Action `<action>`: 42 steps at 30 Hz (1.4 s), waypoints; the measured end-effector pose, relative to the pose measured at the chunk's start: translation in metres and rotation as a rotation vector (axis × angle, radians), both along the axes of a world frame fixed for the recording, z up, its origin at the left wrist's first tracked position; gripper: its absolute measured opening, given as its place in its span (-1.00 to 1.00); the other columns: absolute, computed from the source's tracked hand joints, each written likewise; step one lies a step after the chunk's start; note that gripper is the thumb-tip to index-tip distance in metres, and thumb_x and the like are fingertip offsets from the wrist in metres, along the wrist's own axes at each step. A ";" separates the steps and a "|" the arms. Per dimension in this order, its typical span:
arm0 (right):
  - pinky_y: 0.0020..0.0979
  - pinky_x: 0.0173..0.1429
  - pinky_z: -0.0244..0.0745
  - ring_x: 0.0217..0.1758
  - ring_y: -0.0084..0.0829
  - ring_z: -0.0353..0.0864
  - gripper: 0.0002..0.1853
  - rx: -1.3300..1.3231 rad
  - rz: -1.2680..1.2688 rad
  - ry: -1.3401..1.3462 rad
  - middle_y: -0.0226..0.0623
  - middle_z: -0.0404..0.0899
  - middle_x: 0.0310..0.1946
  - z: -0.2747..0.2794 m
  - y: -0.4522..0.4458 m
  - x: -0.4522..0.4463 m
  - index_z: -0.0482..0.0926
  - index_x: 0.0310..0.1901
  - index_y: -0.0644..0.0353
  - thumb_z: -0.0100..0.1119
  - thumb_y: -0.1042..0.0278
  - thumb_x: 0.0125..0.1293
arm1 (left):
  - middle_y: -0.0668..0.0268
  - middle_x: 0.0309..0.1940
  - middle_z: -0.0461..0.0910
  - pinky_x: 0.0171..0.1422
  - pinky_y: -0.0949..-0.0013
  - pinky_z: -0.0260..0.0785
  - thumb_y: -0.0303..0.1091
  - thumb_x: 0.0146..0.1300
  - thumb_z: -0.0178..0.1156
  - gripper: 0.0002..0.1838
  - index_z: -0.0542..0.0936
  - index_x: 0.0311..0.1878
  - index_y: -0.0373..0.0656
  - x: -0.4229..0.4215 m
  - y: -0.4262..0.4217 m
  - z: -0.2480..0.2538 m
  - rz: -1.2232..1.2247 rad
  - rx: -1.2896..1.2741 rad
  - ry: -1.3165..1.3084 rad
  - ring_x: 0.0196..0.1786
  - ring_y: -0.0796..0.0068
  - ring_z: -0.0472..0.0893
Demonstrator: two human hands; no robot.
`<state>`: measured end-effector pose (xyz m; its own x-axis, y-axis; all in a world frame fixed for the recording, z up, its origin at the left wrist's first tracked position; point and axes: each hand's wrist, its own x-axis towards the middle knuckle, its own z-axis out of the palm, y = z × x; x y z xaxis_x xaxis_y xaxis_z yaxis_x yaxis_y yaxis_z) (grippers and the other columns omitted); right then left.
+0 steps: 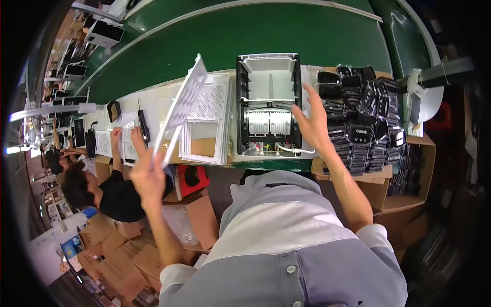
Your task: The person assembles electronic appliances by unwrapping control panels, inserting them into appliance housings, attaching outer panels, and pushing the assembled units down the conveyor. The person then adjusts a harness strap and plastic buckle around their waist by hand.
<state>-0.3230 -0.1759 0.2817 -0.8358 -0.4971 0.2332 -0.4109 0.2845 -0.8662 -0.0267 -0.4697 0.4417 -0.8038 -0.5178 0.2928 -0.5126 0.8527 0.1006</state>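
Observation:
My left hand (149, 178) is closed on the lower end of a white perforated panel (185, 97), which is raised and tilted on edge. Beneath and beside the panel lie similar white frames with a patterned grille (210, 102), apparently stacked. In front of me stands an opened black-and-white appliance housing (270, 79), with two ribbed white parts (268, 123) inside and wiring along its near edge. My right hand (314, 120) is at the housing's right side, fingers apart and holding nothing; whether it touches the housing I cannot tell.
Many black plastic-wrapped pieces (360, 120) are piled to the right, beside an open cardboard box (409, 176). A green conveyor belt (327, 30) runs behind the bench. At left, a co-worker (120, 197) handles white parts. Cardboard boxes (120, 266) and a red bin (194, 180) sit below.

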 end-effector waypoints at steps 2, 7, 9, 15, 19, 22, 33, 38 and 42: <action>-0.09 0.52 0.33 0.50 0.01 0.39 -0.25 -0.062 0.050 0.145 0.10 0.37 0.43 0.047 -0.019 -0.010 0.25 0.49 0.32 0.37 0.29 0.36 | 0.07 -0.48 0.62 -0.29 0.19 0.41 -0.48 0.31 0.33 -0.81 0.74 -0.04 -0.28 -0.017 -0.009 0.052 -0.191 0.025 -0.005 -0.45 0.15 0.59; -0.25 0.28 0.52 0.21 -0.27 0.61 -0.43 -0.193 0.157 0.013 -0.08 0.61 0.18 0.098 -0.018 -0.028 0.47 0.30 0.36 0.39 0.23 0.38 | 0.16 -0.52 0.58 -0.39 0.24 0.31 -0.53 0.11 0.45 -0.77 0.73 -0.14 -0.32 -0.103 -0.025 0.137 -0.679 0.080 -0.060 -0.49 0.19 0.55; -0.43 0.02 0.57 -0.08 -0.57 0.65 -0.64 -0.385 0.226 -0.408 -0.36 0.72 -0.08 0.091 0.004 -0.026 0.63 0.07 0.36 0.36 0.24 0.43 | 0.14 -0.45 0.62 -0.29 0.24 0.39 -0.54 0.08 0.47 -0.75 0.73 -0.14 -0.33 -0.151 -0.036 0.144 -0.862 0.013 0.020 -0.40 0.16 0.60; -0.20 0.41 0.44 0.28 -0.33 0.58 -0.47 -0.877 -0.297 -0.773 -0.17 0.56 0.26 0.044 0.047 0.066 0.40 0.33 0.41 0.17 0.14 0.58 | 0.06 0.26 0.63 0.28 0.25 0.48 -0.31 0.20 0.54 -0.17 0.37 0.49 -0.25 -0.257 -0.029 0.040 -0.698 0.367 0.454 0.16 0.21 0.67; -0.16 0.48 0.38 0.36 -0.26 0.52 -0.52 -0.932 -0.666 -0.801 -0.16 0.51 0.34 0.032 0.031 0.131 0.34 0.40 0.37 -0.05 0.18 0.67 | 0.26 -0.18 0.73 -0.02 0.43 0.50 -0.37 0.30 0.41 -0.63 0.65 0.15 -0.24 -0.280 -0.007 -0.053 -0.625 0.589 0.228 -0.18 0.59 0.63; -0.27 0.40 0.42 0.25 -0.38 0.56 -0.48 -0.897 -0.775 -0.881 -0.19 0.56 0.23 0.015 0.013 0.172 0.41 0.32 0.41 -0.09 0.05 0.68 | 0.11 -0.20 0.74 -0.08 0.32 0.53 -0.37 0.28 0.40 -0.71 0.71 0.00 -0.31 -0.315 -0.013 -0.119 -0.768 0.504 0.229 -0.24 0.32 0.71; -0.38 -0.42 0.61 -0.51 -0.40 0.67 -0.41 -0.276 -0.518 -1.187 -0.16 0.65 -0.48 -0.035 -0.009 0.195 0.58 -0.29 0.42 -0.02 -0.07 0.63 | -0.03 0.02 0.70 0.17 0.10 0.52 -0.39 0.35 0.27 -0.74 0.69 0.02 -0.32 -0.349 -0.043 -0.188 -0.967 0.351 0.060 0.08 -0.09 0.67; -0.36 -0.41 0.63 -0.50 -0.37 0.68 -0.47 -0.228 -0.480 -1.333 -0.14 0.65 -0.46 -0.023 -0.020 0.184 0.58 -0.25 0.44 0.02 0.01 0.62 | -0.06 0.01 0.70 0.06 0.04 0.58 -0.29 0.41 0.25 -0.69 0.67 0.08 -0.30 -0.347 -0.049 -0.197 -0.855 0.462 -0.070 -0.02 -0.15 0.70; -0.38 -0.39 0.63 -0.47 -0.39 0.69 -0.53 -0.220 -0.422 -1.318 -0.13 0.67 -0.43 -0.027 -0.020 0.186 0.61 -0.17 0.45 0.02 0.09 0.62 | -0.05 -0.09 0.72 0.00 0.02 0.59 -0.29 0.41 0.25 -0.71 0.67 0.08 -0.25 -0.348 -0.055 -0.200 -0.860 0.458 -0.074 -0.09 -0.16 0.70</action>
